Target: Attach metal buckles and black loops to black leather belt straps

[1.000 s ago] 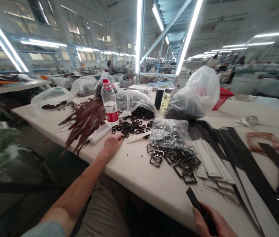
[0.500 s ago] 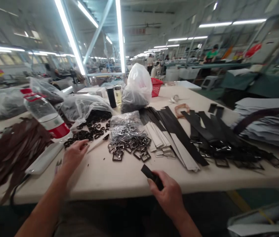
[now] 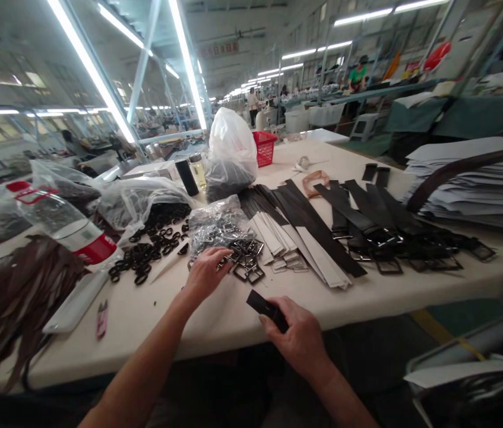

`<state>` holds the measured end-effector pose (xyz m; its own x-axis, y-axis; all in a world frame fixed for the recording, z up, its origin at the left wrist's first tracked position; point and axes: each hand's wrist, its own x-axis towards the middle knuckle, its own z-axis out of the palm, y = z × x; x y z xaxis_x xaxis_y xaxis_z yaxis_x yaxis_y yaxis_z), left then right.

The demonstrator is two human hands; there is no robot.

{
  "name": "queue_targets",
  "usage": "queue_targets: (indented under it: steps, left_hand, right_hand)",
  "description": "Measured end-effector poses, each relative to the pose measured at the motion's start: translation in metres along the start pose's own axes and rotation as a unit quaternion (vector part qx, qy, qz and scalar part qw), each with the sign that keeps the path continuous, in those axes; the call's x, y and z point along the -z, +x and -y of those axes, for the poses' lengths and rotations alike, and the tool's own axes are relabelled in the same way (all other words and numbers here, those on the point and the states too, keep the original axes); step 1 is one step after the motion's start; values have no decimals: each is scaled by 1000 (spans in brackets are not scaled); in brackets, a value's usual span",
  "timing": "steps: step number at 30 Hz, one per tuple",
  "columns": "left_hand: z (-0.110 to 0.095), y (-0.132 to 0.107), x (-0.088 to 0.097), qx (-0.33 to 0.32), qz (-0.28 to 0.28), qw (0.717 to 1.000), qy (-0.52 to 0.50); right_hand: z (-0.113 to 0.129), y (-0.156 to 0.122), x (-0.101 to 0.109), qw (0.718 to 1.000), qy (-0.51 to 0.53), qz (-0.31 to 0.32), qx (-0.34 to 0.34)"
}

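My left hand (image 3: 206,270) reaches over the table with its fingers curled onto the pile of dark metal buckles (image 3: 244,261); whether it grips one is unclear. My right hand (image 3: 298,336) sits near the table's front edge, closed on a short black strap piece (image 3: 263,307) that sticks out to the upper left. Black straps with white backs (image 3: 304,229) lie fanned out just right of the buckles. A heap of small black rings (image 3: 153,246) lies to the left of the buckles.
A plastic water bottle (image 3: 66,223) with a red label lies at left beside brown leather strips (image 3: 15,297). Clear plastic bags (image 3: 231,148), a red basket (image 3: 263,147) and a dark cylinder (image 3: 187,176) stand farther back. Stacked grey sheets (image 3: 478,184) fill the right. Finished black belts (image 3: 394,229) lie right of centre.
My left hand moved right from the black rings to the buckle pile. The view swung right, and my right hand kept the black strap piece.
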<state>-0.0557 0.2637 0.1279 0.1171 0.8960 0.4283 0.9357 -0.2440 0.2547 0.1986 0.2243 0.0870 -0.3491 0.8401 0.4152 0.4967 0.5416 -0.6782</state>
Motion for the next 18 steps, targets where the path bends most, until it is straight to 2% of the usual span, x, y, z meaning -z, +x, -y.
queue_targets:
  steps: [4,8,11,14,18]
  left_hand:
    - [-17,2,-17,-31,37,999,-22]
    - [-19,11,-24,-42,69,997,-14]
    - [-12,23,-25,-22,71,997,-3]
    - [1,29,-26,-1,49,999,0]
    - [15,27,-32,69,56,995,46]
  right_hand:
    - [0,1,0,1000,-3,-6,8]
    - [-1,1,-1,1000,-11,-11,21]
    - [-2,0,-2,1000,-15,-10,25]
    - [-2,0,-1,999,-19,-10,29]
    - [-2,1,-1,999,-20,-10,37]
